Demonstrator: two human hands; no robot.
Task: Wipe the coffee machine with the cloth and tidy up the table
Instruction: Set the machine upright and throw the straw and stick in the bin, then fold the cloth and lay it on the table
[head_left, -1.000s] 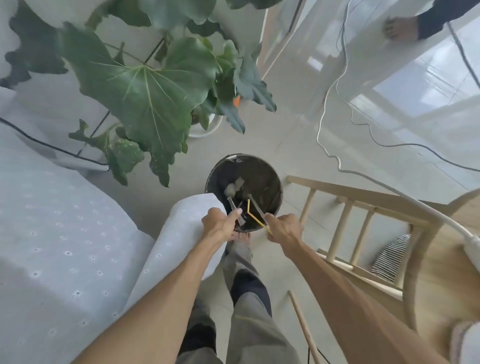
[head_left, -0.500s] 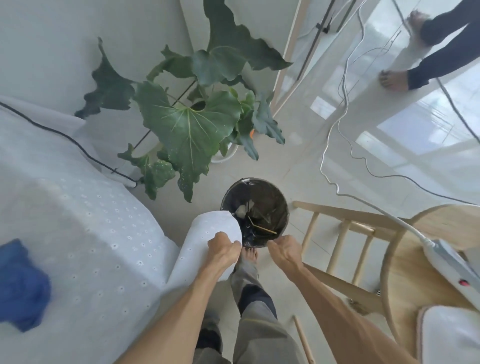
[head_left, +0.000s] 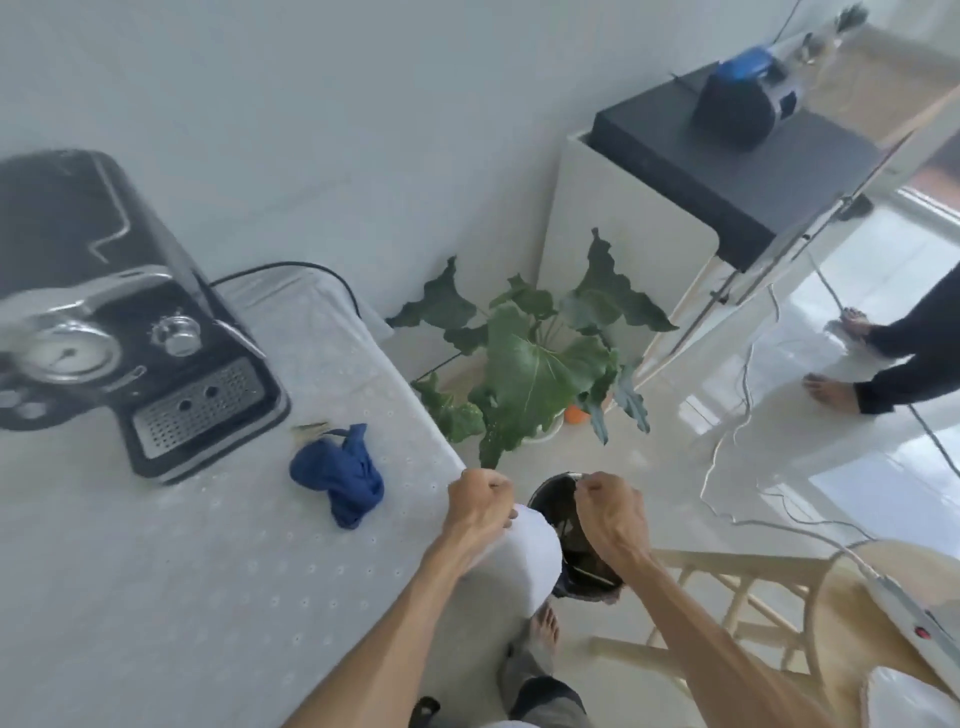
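- Your left hand (head_left: 480, 501) was curled into a loose fist at the corner of the table (head_left: 218, 571), the fingers folded in with nothing visible inside them; it sat against the white tablecloth (head_left: 530, 561) where the cloth drooped over the edge.
- Your right hand (head_left: 610, 512) was likewise closed, hovering above the dark bin (head_left: 558, 499) on the floor; whether it pinched anything could not be told.
- The blue cloth (head_left: 337, 475) lay crumpled on the table, just in front of the coffee machine (head_left: 130, 322) and apart from both of your hands.
- The coffee machine stood at the table's far left, its drip tray (head_left: 200, 410) facing you and its black cable (head_left: 291, 270) looping behind it.
- A small greenish scrap (head_left: 311, 428) lay between the drip tray and the cloth; it was too blurred to identify.
- A potted plant (head_left: 530, 374) stood on the floor beyond the bin, and a wooden chair (head_left: 727, 592) stood to your right.
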